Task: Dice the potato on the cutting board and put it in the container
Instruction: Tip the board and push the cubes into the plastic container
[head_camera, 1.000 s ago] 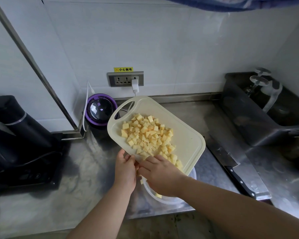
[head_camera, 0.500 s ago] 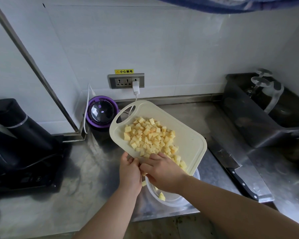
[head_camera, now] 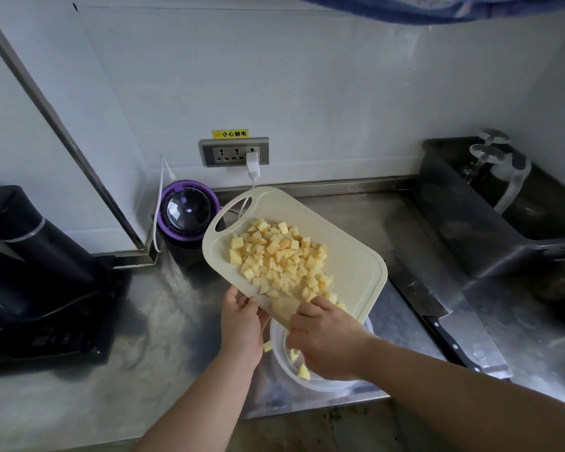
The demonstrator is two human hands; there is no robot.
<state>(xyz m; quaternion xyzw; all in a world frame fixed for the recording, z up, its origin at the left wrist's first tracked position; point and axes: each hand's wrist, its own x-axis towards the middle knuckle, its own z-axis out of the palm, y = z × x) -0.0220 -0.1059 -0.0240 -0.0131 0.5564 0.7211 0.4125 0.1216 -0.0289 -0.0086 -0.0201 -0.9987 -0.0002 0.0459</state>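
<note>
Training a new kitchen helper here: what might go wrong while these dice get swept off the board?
The potato dice spread wider than the mouth of the clear container; one cube is falling right at its rim, so some may land on the counter. Only the left hand holds the tilted cutting board while the right hand sweeps; that grip might slip. The container stands near the counter's front edge and could be nudged off.

one head-worn wide-angle view looks forward and down, close over the steel counter (head_camera: 163, 321) toward the wall.
</note>
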